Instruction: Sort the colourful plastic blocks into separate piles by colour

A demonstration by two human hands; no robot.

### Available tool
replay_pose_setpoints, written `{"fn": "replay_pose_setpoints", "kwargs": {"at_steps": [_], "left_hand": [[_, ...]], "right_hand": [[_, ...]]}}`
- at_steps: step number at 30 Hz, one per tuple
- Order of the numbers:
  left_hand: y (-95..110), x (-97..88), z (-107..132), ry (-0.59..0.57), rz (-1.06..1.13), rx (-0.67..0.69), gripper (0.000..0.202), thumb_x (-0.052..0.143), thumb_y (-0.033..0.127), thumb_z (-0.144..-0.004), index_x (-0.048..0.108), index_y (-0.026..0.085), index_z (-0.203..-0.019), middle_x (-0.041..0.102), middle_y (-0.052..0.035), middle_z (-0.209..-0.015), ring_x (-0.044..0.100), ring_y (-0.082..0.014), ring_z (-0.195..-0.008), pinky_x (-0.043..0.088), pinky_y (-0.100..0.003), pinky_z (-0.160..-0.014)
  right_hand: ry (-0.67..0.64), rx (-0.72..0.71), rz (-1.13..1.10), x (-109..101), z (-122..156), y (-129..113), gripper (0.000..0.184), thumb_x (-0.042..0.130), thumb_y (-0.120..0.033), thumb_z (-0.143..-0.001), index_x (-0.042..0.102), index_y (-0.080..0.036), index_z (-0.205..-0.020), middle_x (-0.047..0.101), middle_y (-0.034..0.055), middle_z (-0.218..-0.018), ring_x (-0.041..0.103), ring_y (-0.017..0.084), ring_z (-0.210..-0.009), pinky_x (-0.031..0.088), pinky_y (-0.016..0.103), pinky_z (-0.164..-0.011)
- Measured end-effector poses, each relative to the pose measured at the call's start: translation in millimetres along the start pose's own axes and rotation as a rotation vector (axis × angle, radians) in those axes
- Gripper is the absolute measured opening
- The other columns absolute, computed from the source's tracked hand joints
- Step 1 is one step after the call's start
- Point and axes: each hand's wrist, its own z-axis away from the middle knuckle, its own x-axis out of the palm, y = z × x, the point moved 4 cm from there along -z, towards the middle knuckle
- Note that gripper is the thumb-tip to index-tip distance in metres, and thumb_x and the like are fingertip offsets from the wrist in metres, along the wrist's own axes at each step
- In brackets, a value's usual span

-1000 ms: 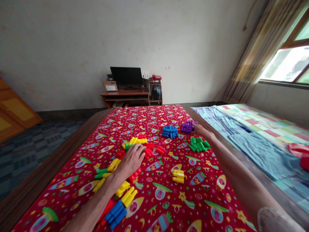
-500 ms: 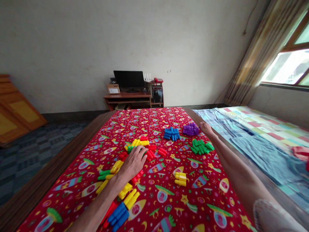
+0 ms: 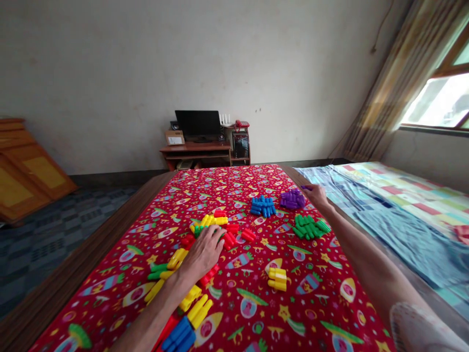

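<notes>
My right hand [image 3: 316, 194], at the table's right edge, pinches a small purple toy block [image 3: 306, 187] just beyond a pile of purple blocks [image 3: 292, 199]. My left hand [image 3: 209, 243] lies palm down over a mixed heap, its fingers loosely stretched out. Around it are red blocks [image 3: 230, 240], yellow blocks [image 3: 209, 220] and a partly covered green block [image 3: 198, 230]. What lies beneath the palm is hidden. Left of my left forearm sit a yellow block [image 3: 177, 258] and green pieces [image 3: 158, 270]; a blue block [image 3: 179, 335] is right of it.
A blue pile [image 3: 263, 206], a green pile [image 3: 310, 227] and joined yellow blocks [image 3: 277, 278] lie on the red patterned cloth [image 3: 252, 303]. A bed [image 3: 399, 215] adjoins the table on the right. Beyond the far end stands a desk [image 3: 196, 146] with a monitor [image 3: 198, 124].
My right hand has shifted slightly, and a purple block now shows between its fingers. The left hand stays over the heap. The whole view has shifted a little.
</notes>
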Motion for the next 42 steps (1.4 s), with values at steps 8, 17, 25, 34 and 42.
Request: {"fn": "replay_pose_setpoints", "kwargs": {"at_steps": [8, 17, 25, 34, 42], "left_hand": [[-3, 4.3, 0, 0.007, -0.010, -0.011, 0.030, 0.039, 0.026, -0.095, 0.060, 0.018, -0.116, 0.059, -0.0113, -0.112, 0.059, -0.0268, -0.105, 0.051, -0.044, -0.094], [3, -1.2, -1, 0.022, -0.015, 0.007, 0.030, 0.041, 0.024, -0.094, 0.061, 0.017, -0.115, 0.059, -0.0120, -0.113, 0.058, -0.0268, -0.106, 0.050, -0.044, -0.095], [5, -9.5, -5, -0.012, -0.007, 0.052, 0.030, 0.040, 0.022, -0.093, 0.064, 0.017, -0.110, 0.064, -0.0119, -0.108, 0.061, -0.0259, -0.102, 0.052, -0.043, -0.093], [-19, -39.4, -8, 0.168, -0.065, -0.032, 0.036, 0.040, 0.029, -0.095, 0.061, 0.018, -0.122, 0.059, -0.0132, -0.129, 0.049, -0.0288, -0.126, 0.039, -0.049, -0.107], [-38, -13.4, 7, -0.038, -0.054, -0.105, 0.025, 0.051, 0.027, -0.088, 0.067, 0.020, -0.107, 0.061, -0.0116, -0.113, 0.061, -0.0258, -0.105, 0.050, -0.041, -0.093]], "right_hand": [[-0.100, -0.127, -0.142, -15, 12, -41, 0.027, 0.057, -0.020, -0.084, 0.076, -0.015, -0.103, 0.075, 0.0115, -0.095, 0.069, 0.023, -0.085, 0.051, 0.033, -0.080], [0.137, -0.033, -0.415, -59, 43, -74, 0.034, 0.052, -0.029, -0.086, 0.074, -0.012, -0.105, 0.076, 0.0124, -0.089, 0.070, 0.022, -0.082, 0.051, 0.032, -0.077], [-0.259, -0.589, -0.362, -47, 150, -182, 0.022, 0.055, -0.023, -0.088, 0.074, -0.015, -0.081, 0.067, 0.0021, -0.061, 0.057, 0.011, -0.054, 0.038, 0.021, -0.054], [-0.139, -0.855, -0.327, 8, 211, -242, 0.042, 0.058, -0.039, -0.090, 0.059, -0.017, -0.127, 0.058, 0.0179, -0.129, 0.050, 0.028, -0.124, 0.043, 0.046, -0.100], [-0.314, -0.931, -0.255, 28, 226, -257, 0.016, 0.056, -0.020, -0.090, 0.070, -0.020, -0.097, 0.063, 0.0082, -0.096, 0.058, 0.020, -0.093, 0.048, 0.028, -0.078]]}}
